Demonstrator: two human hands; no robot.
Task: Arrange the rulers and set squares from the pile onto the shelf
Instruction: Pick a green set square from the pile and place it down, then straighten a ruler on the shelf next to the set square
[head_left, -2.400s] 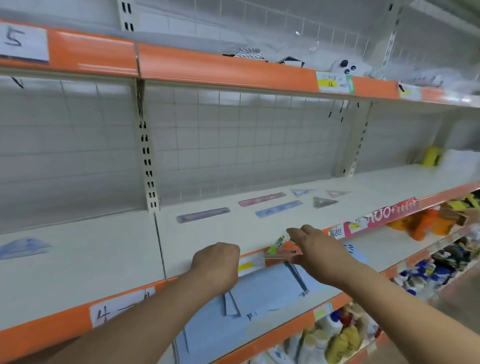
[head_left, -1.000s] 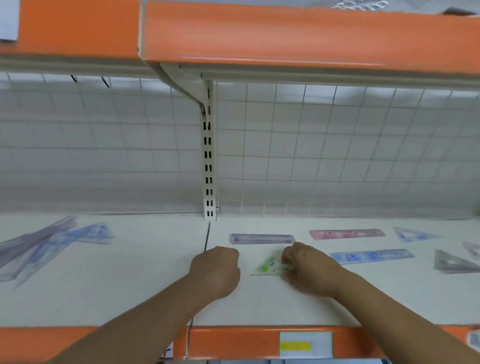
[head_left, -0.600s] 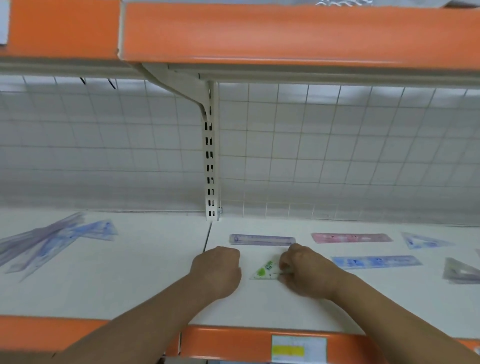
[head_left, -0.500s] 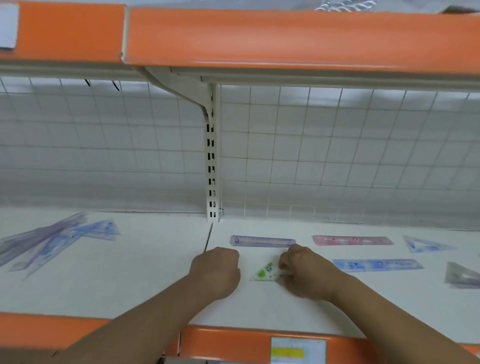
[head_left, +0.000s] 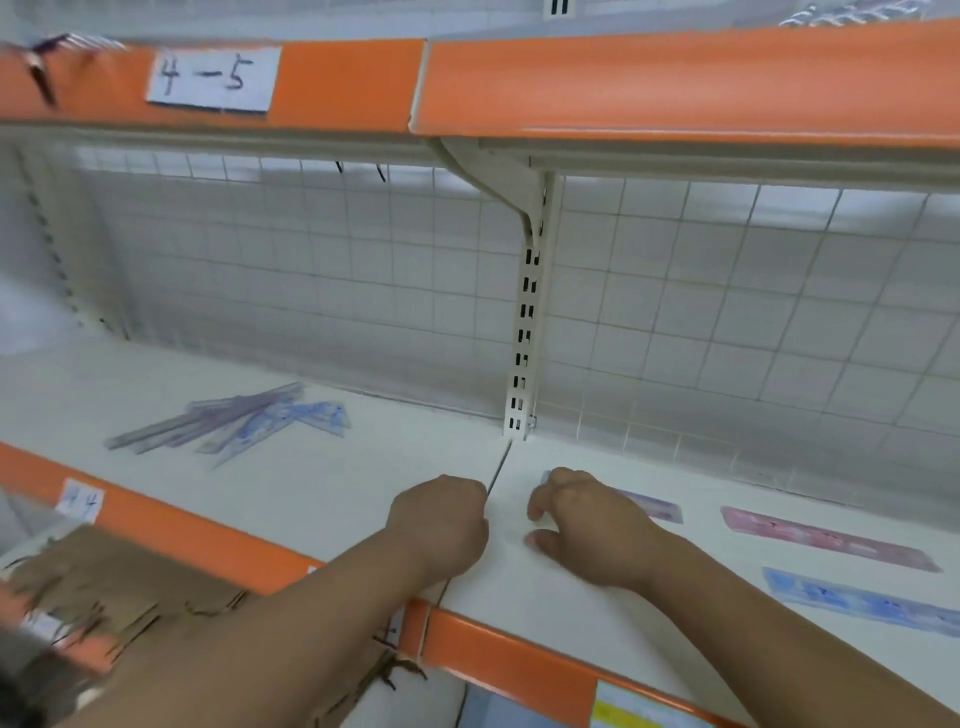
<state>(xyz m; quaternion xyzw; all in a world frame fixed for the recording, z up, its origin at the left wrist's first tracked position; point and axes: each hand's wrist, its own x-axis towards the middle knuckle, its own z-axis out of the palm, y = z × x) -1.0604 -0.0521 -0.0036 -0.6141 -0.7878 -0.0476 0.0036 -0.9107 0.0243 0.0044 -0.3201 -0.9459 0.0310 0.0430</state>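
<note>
Now left hand (head_left: 439, 525) fisted, right hand (head_left: 592, 525) curled, on shelf (head_left: 332, 488).

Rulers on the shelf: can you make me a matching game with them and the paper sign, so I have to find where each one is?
Things
1. pile of rulers
2. pink ruler
3. blue ruler
4. paper sign

Places
A. stuck on the orange strip up top
B. on the right, at the very front
C. left of the white post
D. on the right, just behind the blue one

Pairs: 1-C, 2-D, 3-B, 4-A
</note>
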